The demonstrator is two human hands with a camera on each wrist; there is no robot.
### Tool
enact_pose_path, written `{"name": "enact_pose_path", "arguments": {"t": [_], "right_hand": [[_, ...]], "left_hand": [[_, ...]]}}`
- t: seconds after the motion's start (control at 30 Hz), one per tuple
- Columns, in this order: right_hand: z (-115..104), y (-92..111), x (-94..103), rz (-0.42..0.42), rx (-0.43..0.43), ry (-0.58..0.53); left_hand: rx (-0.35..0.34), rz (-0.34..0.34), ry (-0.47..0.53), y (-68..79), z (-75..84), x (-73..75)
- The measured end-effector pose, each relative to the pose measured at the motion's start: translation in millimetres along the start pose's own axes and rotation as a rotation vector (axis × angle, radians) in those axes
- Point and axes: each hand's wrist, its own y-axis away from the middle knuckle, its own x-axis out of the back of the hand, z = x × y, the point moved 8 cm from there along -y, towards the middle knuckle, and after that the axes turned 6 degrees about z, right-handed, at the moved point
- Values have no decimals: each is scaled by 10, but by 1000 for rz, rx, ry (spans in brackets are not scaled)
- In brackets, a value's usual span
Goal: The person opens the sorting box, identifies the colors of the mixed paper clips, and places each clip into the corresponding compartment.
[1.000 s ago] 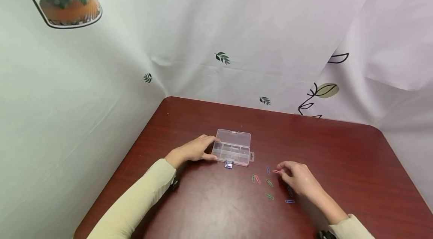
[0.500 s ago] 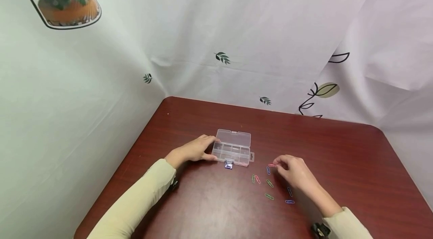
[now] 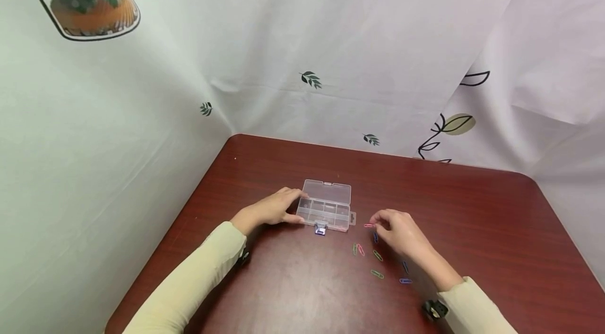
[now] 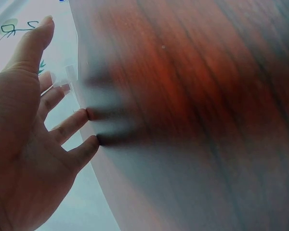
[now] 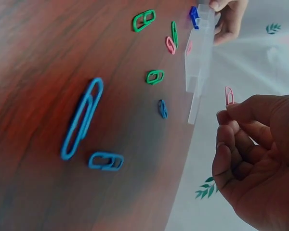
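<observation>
A clear plastic compartment box (image 3: 350, 221) lies with its lid (image 3: 327, 192) swung back. My left hand (image 3: 271, 208) holds the box's left end, thumb at the front edge and fingers toward the back. A blue latch (image 3: 320, 229) sticks out at the front. My right hand (image 3: 402, 234) pinches a pink paper clip (image 5: 229, 95) between thumb and forefinger, just right of the box. Something pink (image 5: 189, 46) shows through the box wall. In the left wrist view, the left fingers (image 4: 70, 126) are spread and only a corner of the box is visible.
On the dark red table (image 3: 283, 292) lie loose paper clips: another pink one (image 3: 361, 249), several green ones (image 3: 377, 274) and several blue ones (image 3: 405, 281). They are right of and in front of the box. White patterned cloth (image 3: 264, 61) hangs behind the table.
My right hand has moved left and away from me with the pink paper clip, toward the box's right end. My left hand and the box have stayed in place.
</observation>
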Motion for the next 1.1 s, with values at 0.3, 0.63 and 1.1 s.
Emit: {"name": "enact_pose_path", "arguments": {"t": [0.3, 0.63, 1.1], "right_hand": [[-121, -120, -53, -5, 20, -36], [-196, -190, -73, -23, 12, -38], [-309, -288, -155, -9, 44, -66]], "left_hand": [[3, 4, -4, -5, -13, 1], [9, 3, 0, -8, 3, -8], [17, 1, 3, 1, 12, -1]]}}
